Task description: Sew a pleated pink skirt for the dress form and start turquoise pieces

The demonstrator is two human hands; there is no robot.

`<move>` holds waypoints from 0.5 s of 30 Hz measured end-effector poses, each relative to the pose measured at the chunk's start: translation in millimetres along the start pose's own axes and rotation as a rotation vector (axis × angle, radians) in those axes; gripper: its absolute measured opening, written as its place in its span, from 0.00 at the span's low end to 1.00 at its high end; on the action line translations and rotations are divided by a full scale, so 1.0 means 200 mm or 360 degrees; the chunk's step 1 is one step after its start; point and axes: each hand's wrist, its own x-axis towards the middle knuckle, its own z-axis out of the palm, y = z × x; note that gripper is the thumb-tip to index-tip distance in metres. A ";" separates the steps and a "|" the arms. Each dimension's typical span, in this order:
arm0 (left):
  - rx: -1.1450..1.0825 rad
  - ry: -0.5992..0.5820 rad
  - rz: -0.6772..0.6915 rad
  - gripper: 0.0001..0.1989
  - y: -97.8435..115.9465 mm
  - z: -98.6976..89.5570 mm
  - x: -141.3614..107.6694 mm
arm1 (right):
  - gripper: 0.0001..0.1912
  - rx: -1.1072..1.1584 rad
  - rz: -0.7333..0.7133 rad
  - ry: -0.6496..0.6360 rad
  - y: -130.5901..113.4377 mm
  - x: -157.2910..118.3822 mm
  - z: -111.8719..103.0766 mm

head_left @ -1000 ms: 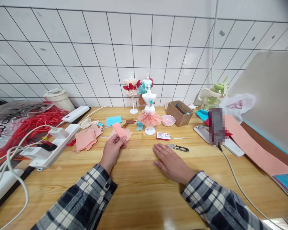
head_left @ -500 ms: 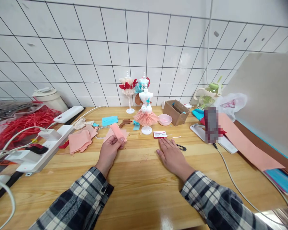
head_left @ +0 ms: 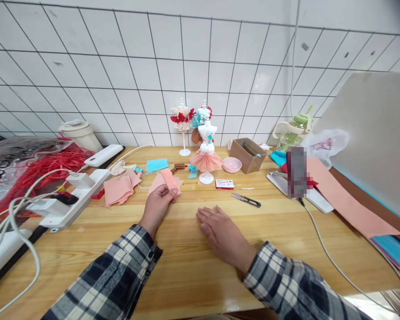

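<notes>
Between the thumb and fingers of my left hand (head_left: 158, 202) is a folded strip of pink fabric (head_left: 169, 178), held just over more pink pieces on the table. My right hand (head_left: 225, 235) lies flat, palm down and fingers stretched, on the wood with no object in it. Beyond it are black thread snips (head_left: 246, 199) and a small red and white box (head_left: 224, 184). A white mini dress form (head_left: 207, 132) stands upright behind, wearing a pleated pink skirt (head_left: 206, 160). Left of my left hand lies a stack of pink fabric squares (head_left: 119, 190).
Two dressed mini forms, one with red trim (head_left: 182, 118), stand near the tiled wall. A pink bowl (head_left: 232, 165) sits beside a cardboard box (head_left: 248, 154). Power strips (head_left: 76, 204) with cables and red shredded filler (head_left: 50, 166) occupy the left; a long pink strip (head_left: 350, 200) lies right.
My right hand has slid left and nearer to me, away from the small box, uncovering the snips. My left hand keeps its hold on the pink fabric. The view has shifted slightly.
</notes>
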 end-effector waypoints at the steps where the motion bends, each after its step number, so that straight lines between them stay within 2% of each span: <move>1: -0.0011 0.0012 0.0004 0.14 0.00 0.00 0.00 | 0.24 0.0000 -0.0002 -0.0010 0.03 -0.02 -0.02; 4: -0.0051 0.0046 0.0016 0.14 -0.01 -0.01 0.00 | 0.28 -0.0071 0.0084 -0.0027 0.08 -0.06 -0.03; 7: -0.0073 0.0052 0.0016 0.15 -0.01 0.00 0.00 | 0.33 -0.0143 0.0165 -0.0034 0.07 -0.08 0.02; 11: -0.0041 0.0020 0.0004 0.14 0.01 0.02 0.00 | 0.35 -0.0207 -0.0009 -0.0056 -0.02 -0.06 0.09; 15: -0.0043 0.0015 0.0003 0.13 0.02 0.03 -0.01 | 0.26 -0.0310 -0.0150 -0.0021 -0.03 -0.02 0.12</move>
